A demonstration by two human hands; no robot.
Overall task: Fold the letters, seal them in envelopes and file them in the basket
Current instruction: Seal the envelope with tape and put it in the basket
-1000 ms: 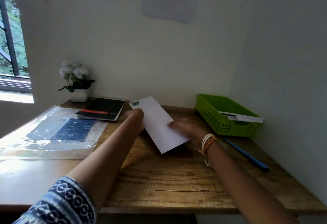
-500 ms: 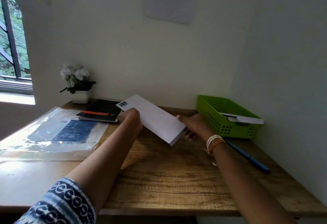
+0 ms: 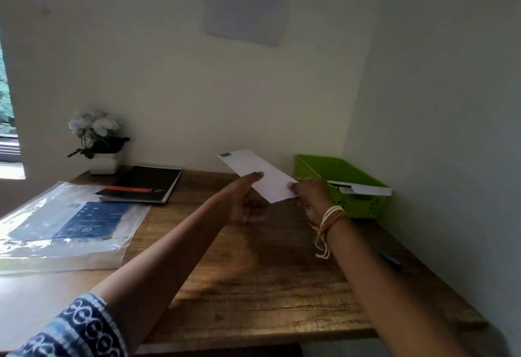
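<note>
White envelope [image 3: 255,172] in both hands' grip, stamped end up-left; other end toward basket [image 3: 315,166]

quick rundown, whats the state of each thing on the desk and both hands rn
envelope: held above the desk, tilted, pinched by both hands
left hand: pinches the envelope's near edge
right hand: grips the envelope's right end
green basket: on the desk, holds white envelopes that jut over its right rim
notebook: closed, lying flat
blue pen: lying on the desk
</note>
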